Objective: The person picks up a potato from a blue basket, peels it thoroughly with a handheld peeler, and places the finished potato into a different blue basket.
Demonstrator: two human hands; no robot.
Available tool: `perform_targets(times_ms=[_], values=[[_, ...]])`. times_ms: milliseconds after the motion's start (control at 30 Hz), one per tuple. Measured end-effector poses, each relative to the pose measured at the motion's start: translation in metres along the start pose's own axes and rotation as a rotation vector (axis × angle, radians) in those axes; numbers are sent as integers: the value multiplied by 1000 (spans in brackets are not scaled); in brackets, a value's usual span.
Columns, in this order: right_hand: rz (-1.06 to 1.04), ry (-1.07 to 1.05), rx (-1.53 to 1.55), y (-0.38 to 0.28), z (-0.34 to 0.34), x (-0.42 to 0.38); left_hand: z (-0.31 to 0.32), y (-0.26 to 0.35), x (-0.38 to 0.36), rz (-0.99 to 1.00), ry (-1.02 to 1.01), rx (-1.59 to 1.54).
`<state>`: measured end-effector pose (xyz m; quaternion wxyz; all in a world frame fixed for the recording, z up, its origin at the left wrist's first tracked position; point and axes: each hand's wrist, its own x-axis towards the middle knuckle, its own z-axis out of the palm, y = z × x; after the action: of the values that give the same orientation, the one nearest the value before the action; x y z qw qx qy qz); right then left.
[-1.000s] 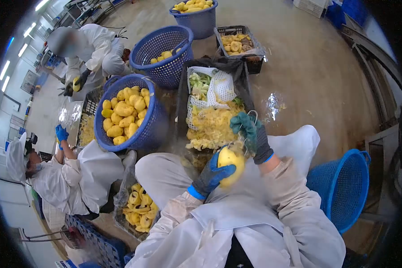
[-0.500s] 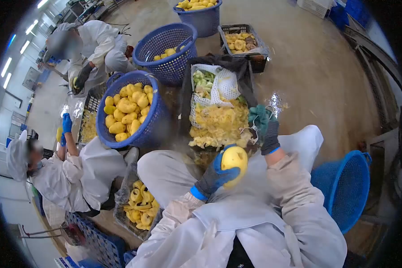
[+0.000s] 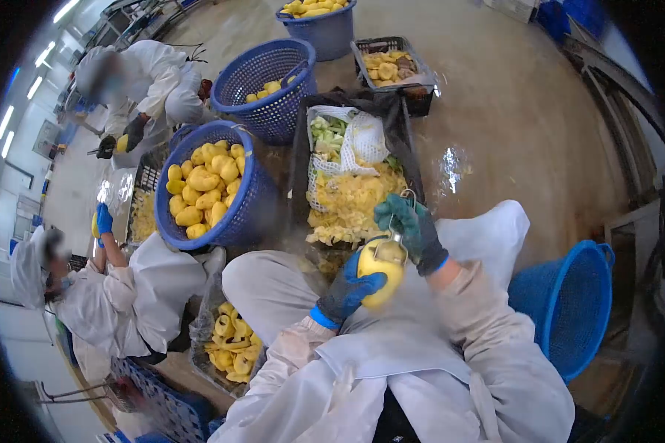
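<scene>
A yellow peeled fruit (image 3: pixel 383 273) sits in my left hand (image 3: pixel 349 291), whose blue-and-dark gloved fingers wrap round its left side. In my green-and-dark glove, my right hand (image 3: pixel 414 235) grips a metal wire tool (image 3: pixel 397 238); its looped end touches the fruit's upper part, where an opening shows. Just beyond both hands stands a black-lined crate (image 3: pixel 300 159) with yellow scraps (image 3: pixel 347 203), green scraps and white foam netting.
Left of the crate is a blue basket (image 3: pixel 262 210) of yellow fruits; more baskets stand behind. A blue basket (image 3: pixel 561 310) is at my right. A crate of peels (image 3: pixel 233 343) lies at lower left. Two co-workers (image 3: pixel 118 295) (image 3: pixel 155 77) sit at the left.
My right hand has come down and left with the wire tool, from above the scrap crate's corner to the fruit. The fruit in my left hand has shifted slightly left.
</scene>
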<state>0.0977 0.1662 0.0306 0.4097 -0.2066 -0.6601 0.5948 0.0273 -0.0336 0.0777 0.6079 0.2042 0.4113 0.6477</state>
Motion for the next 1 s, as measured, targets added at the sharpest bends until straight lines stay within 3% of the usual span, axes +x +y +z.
perform_targets(times_ms=[67,100,200,233,333,367,467,567,667,767,833,933,1000], values=[[393,155,355,14,-14,17,4,0,0,21,-8,53],[475,161,678,15,-31,29,5,2,0,56,-19,87],[305,185,468,-15,-4,17,-1,-4,4,41,85,194],[349,117,577,-56,18,12,-1,-3,7,22,117,246],[720,-327,466,-91,36,2,2,-4,2,-26,78,244],[404,-440,216,-56,28,3,4,-3,2,-23,45,216],[272,68,-12,19,6,24,3,-7,-1,35,66,261],[433,294,577,-1,-17,32,5,1,-4,120,91,274],[432,207,552,-31,-5,16,-12,-10,4,138,84,257],[169,-54,217,-37,7,-11,-7,-11,4,98,76,136],[650,-192,452,-67,24,-9,2,-1,-2,40,13,105],[372,63,314,18,-5,9,-1,-10,-3,62,-23,75],[437,136,409,-6,-18,20,-5,-9,-1,71,2,106]])
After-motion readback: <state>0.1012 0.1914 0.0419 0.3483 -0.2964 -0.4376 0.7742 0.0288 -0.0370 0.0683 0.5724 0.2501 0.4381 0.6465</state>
